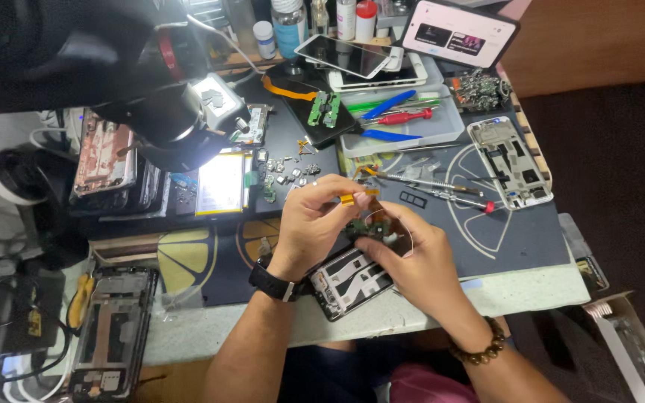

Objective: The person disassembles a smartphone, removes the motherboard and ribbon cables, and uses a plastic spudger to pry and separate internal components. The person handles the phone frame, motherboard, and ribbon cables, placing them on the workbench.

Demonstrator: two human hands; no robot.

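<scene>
Both my hands meet over the middle of the dark work mat (516,239). My left hand (315,224), with a black watch on its wrist, pinches an orange flex cable (354,197) that runs from a small green circuit board (371,227). My right hand (412,261), with a bead bracelet on its wrist, grips that board from the right side. Just below my hands lies an opened phone frame (349,283), tilted, at the table's front edge.
A black microscope head (166,119) hangs over the left. Small parts (289,172) lie scattered behind my hands. A white tray (404,119) holds blue and red tools. Another phone frame (509,160) lies right, screwdrivers (442,190) beside it, phones (352,56) at the back.
</scene>
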